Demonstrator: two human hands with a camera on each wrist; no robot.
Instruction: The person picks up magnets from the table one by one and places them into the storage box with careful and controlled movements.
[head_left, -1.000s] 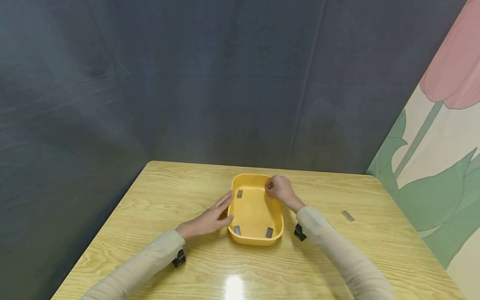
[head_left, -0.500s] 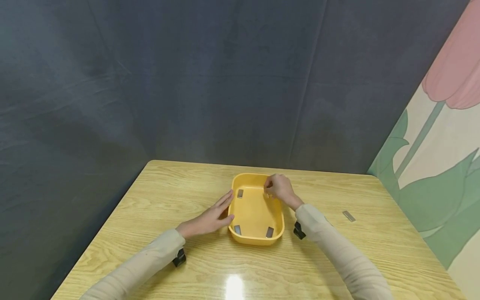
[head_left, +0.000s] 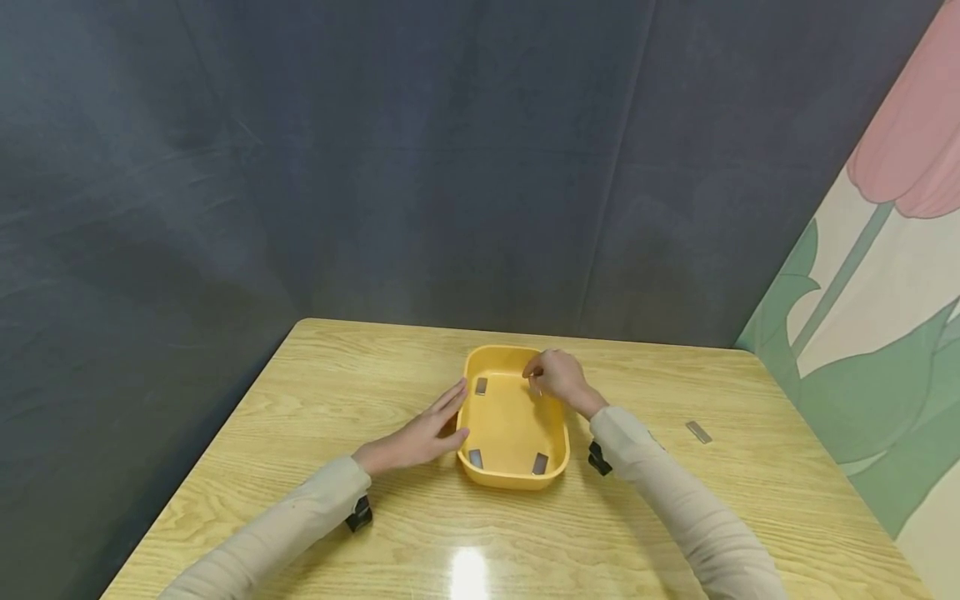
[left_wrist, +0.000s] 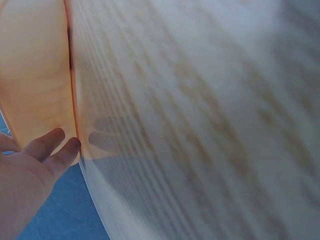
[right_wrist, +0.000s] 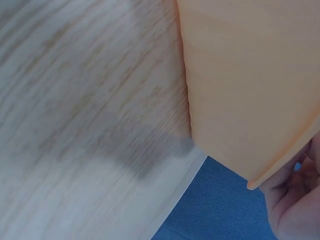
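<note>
A yellow plastic tray [head_left: 512, 482] with a raised rim stands on the wooden table. My left hand [head_left: 416, 437] rests against its left side, fingers extended; the left wrist view shows those fingertips [left_wrist: 71, 145] touching the wall. Over the far right corner, my right hand [head_left: 558, 377] reaches inside with curled fingers. They pinch a small rectangular metal piece, mostly hidden by the hand. Similar flat grey pieces lie inside near the other corners: far left piece [head_left: 481, 386], near left piece [head_left: 476, 459], near right piece [head_left: 540, 463]. The right wrist view hides the fingertips behind the tray wall [right_wrist: 250, 85].
One more flat grey metal piece [head_left: 698, 432] lies on the table [head_left: 315, 375] to the right of the tray. A dark curtain [head_left: 450, 167] hangs behind the far table edge. On the right is a wall with a painted tulip [head_left: 900, 158].
My right hand stays at the far right corner, its fingers shifting slightly and a light edge now showing below them. The left hand keeps its place against the tray.
</note>
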